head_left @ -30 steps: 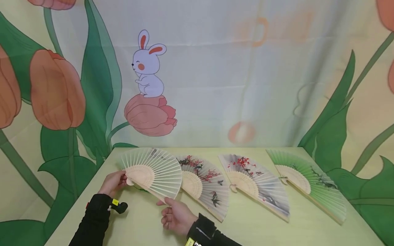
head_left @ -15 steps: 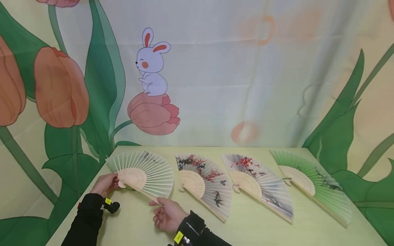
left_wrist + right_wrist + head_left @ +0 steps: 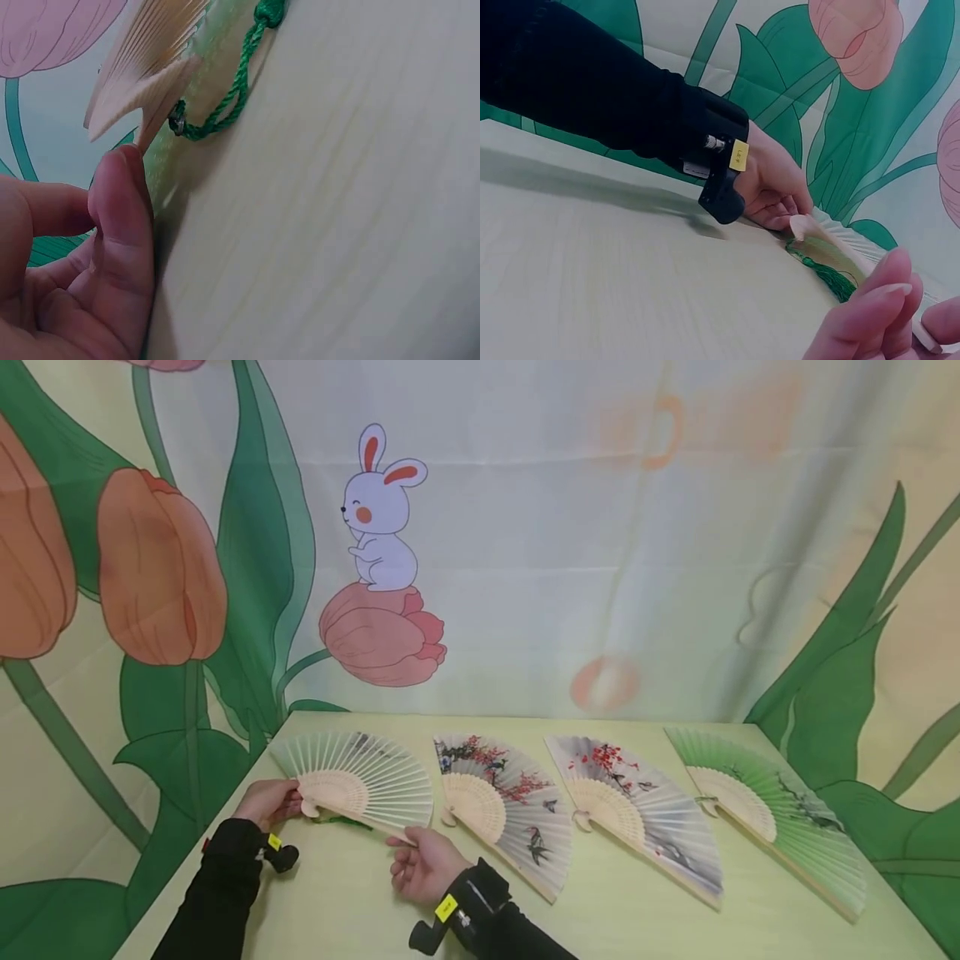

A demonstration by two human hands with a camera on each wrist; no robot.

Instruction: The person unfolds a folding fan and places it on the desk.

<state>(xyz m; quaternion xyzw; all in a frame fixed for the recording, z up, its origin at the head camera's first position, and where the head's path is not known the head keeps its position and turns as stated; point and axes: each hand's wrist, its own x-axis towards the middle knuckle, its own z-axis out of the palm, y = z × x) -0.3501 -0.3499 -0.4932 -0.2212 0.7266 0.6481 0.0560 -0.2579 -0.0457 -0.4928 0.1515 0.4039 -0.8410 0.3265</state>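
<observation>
An open pale-green folding fan [image 3: 393,781] with bare wooden ribs lies at the left end of the table, close over its top. At its pivot side, my left hand [image 3: 268,802] pinches the fan's edge between thumb and fingers. My right hand [image 3: 431,864] pinches the far end of the front guard stick with thumb and forefinger, its other fingers curled. A green tassel [image 3: 832,280] on a cord hangs from the pivot, below the fan; its green cord [image 3: 238,94] shows in the left wrist view too.
Right of the held fan, several open fans lie in a row: one grey with blossoms and birds [image 3: 528,814], one white-grey with red blossoms [image 3: 667,822], one green [image 3: 806,831]. Behind the pale table [image 3: 615,918] hangs a cloth [image 3: 525,568] printed with tulips and a rabbit.
Both hands have carried the pale-green fan left and lower, so it no longer overlaps the blossom-and-bird fan. The head view has turned slightly left. The other fans stay in place.
</observation>
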